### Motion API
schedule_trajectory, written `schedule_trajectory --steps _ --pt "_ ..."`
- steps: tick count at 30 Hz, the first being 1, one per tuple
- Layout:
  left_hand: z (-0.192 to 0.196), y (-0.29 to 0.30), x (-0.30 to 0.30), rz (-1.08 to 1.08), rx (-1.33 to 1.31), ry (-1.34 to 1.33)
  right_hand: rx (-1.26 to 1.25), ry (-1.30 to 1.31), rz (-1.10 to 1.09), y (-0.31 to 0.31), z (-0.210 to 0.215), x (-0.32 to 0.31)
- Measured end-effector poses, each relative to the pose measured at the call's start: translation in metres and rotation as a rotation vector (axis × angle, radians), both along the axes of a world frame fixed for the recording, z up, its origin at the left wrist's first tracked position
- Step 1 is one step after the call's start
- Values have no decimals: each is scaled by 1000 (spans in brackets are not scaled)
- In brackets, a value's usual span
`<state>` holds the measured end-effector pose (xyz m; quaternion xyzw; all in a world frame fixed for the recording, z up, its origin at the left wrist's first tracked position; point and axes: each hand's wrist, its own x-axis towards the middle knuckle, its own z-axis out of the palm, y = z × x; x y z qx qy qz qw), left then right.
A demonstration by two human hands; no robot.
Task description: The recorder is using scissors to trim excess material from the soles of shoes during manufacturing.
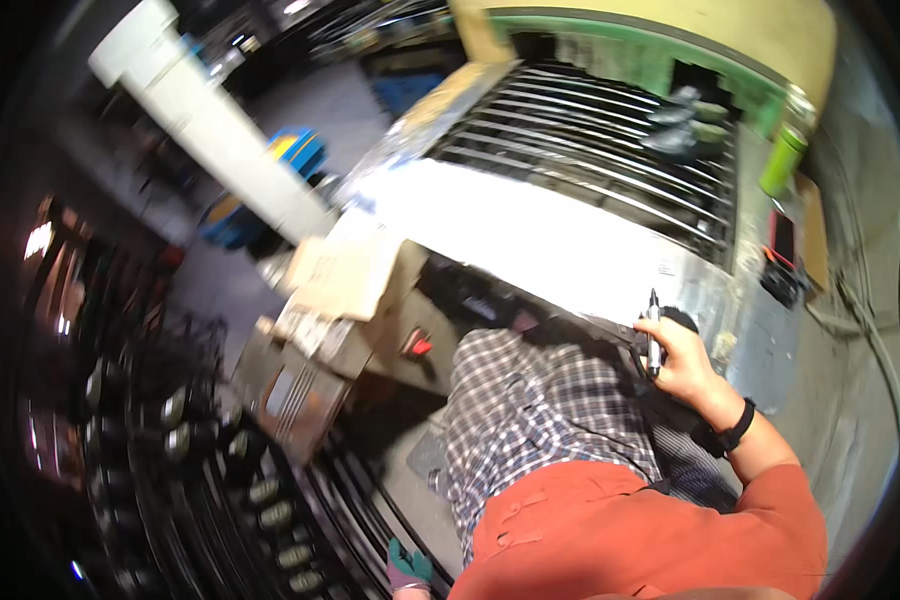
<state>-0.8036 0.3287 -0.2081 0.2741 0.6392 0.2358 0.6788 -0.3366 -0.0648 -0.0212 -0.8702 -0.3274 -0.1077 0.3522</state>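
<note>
Orange shirt [620, 525], marker [654, 350] near glaring white worktop [520, 235], pale pillar [220, 130] beyond

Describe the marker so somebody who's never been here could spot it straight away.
Start at the big white work surface at the picture's upper centre. Near its right end is the right hand, above a black wristband. That hand holds the marker: slim, black and white, far thinner than the green bottle beyond.

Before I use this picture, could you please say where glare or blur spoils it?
In the head view, glare washes out the white surface beyond the marker; head view, lower left: dark bars look dim and blurred; head view, rim: fades to black.
</note>
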Motion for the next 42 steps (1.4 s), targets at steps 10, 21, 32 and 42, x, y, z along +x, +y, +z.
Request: schedule_trajectory --steps 10,21,32,42 --pt "233 -84 472 -1408 1008 -295 -179 16 -556 -142 -22 -16" --pt "182 -298 831 -1944 2044 -233 -81 -4 -543 -176 -51 -12" --pt "155 -387 904 -2003 2060 321 -93 -10 -497 -178 -54 -9" --pt "204 -271 738 -2089 978 -269 -21 -22 -521 -171 -41 -12"
